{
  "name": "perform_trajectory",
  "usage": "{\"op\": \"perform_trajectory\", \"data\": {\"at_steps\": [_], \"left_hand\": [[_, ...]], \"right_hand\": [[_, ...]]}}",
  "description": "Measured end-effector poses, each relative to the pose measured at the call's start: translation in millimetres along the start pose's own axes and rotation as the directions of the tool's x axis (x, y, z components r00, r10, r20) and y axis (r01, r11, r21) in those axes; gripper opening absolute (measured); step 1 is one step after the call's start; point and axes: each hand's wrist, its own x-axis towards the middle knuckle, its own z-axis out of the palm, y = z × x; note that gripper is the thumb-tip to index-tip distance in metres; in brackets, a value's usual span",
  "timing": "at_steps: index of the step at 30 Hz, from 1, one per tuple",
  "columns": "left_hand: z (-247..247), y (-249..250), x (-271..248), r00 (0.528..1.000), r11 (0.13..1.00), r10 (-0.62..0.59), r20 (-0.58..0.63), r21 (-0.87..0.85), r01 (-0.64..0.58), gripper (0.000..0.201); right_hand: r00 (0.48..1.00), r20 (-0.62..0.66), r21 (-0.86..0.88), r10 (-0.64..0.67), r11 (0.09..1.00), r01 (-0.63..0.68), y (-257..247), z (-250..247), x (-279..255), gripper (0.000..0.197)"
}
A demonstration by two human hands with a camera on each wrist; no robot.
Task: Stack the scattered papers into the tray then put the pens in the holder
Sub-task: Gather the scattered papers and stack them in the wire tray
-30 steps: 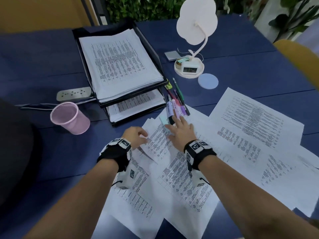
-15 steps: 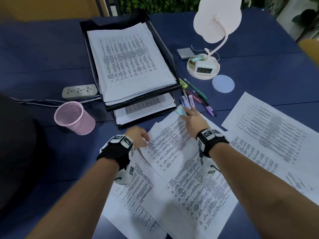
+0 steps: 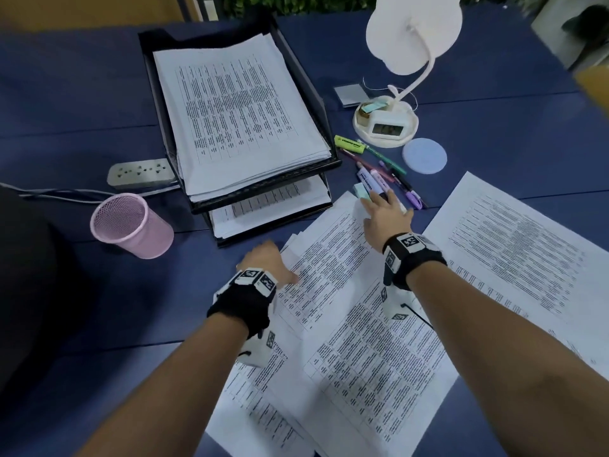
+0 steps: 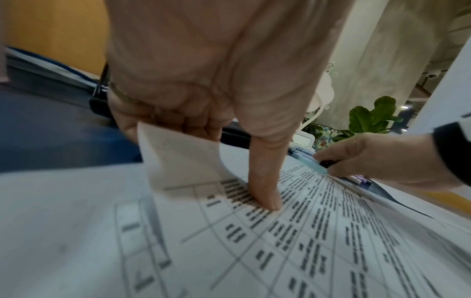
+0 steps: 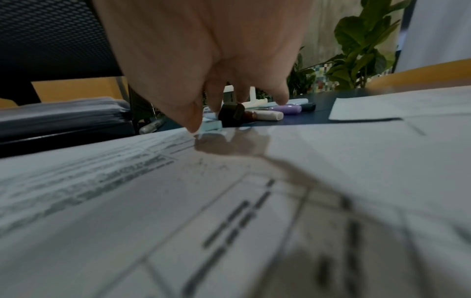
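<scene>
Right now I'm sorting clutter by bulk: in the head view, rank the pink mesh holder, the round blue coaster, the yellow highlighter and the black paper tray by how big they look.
1. black paper tray
2. pink mesh holder
3. round blue coaster
4. yellow highlighter

The coaster and highlighter look fairly close in length, but the coaster covers more area.

Dim, even indoor light covers the head view, which bows outward at its edges. In the right wrist view a soft shadow (image 5: 229, 144) lies on the papers (image 5: 254, 201) just under the fingers (image 5: 191, 121); the print nearest the lens is blurred. The left wrist view smears beside the fingers (image 4: 265, 193).
</scene>
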Motion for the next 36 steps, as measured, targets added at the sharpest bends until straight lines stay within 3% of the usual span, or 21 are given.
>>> {"op": "perform_trajectory", "data": {"at_steps": [4,6,9,15,18,20,23,26,28,31,33,34,36], "left_hand": [[0,2,-3,1.000,0.996,0.021,-0.005,0.088,-0.020,0.079],[3,3,-5,1.000,0.999,0.006,-0.029,0.034,-0.005,0.086],[4,0,-10,1.000,1.000,-0.007,-0.013,-0.029,0.006,0.092],[1,-1,-23,0.999,0.983,0.038,0.034,0.181,-0.043,0.058],[2,-8,-27,0.999,0.995,0.039,0.024,0.093,-0.041,0.048],[0,-15,-30,0.999,0.999,0.048,0.017,0.013,-0.048,0.046],[2,-28,-33,0.995,0.985,0.090,-0.052,-0.144,-0.096,0.057],[7,-36,-39,0.985,0.933,0.088,-0.152,-0.334,-0.135,0.070],[6,-43,-39,0.994,0.911,0.032,-0.107,-0.406,-0.073,0.078],[-6,-59,-41,0.994,0.944,-0.083,0.077,-0.313,0.103,0.093],[-12,-65,-49,0.988,0.967,-0.082,0.132,-0.229,0.111,0.077],[-13,-66,-52,0.991,0.970,-0.029,0.129,-0.236,0.059,0.063],[-8,-68,-53,0.991,0.921,0.105,0.082,-0.384,-0.066,0.033]], "right_hand": [[0.968,-0.210,0.138,0.135,0.985,-0.107,7,3,-27,0.040],[0.944,-0.228,0.182,0.239,0.963,-0.200,11,4,-40,0.037],[0.925,-0.117,0.179,0.360,0.924,-0.337,15,5,-59,0.039],[0.901,0.064,0.168,0.429,0.886,-0.433,29,5,-85,0.050],[0.891,0.098,0.137,0.443,0.881,-0.453,33,5,-94,0.056],[0.869,0.137,0.088,0.476,0.868,-0.489,37,7,-99,0.071],[0.866,0.180,-0.015,0.466,0.882,-0.472,38,11,-109,0.094],[0.874,0.187,-0.087,0.448,0.894,-0.440,34,13,-117,0.099],[0.869,0.195,-0.086,0.455,0.890,-0.447,31,16,-119,0.098],[0.862,0.197,-0.089,0.466,0.885,-0.458,27,17,-121,0.098],[0.860,0.201,-0.102,0.470,0.883,-0.458,24,18,-122,0.097],[0.859,0.207,-0.110,0.469,0.883,-0.456,22,18,-123,0.097],[0.854,0.219,-0.100,0.473,0.881,-0.462,21,20,-122,0.099]]}}
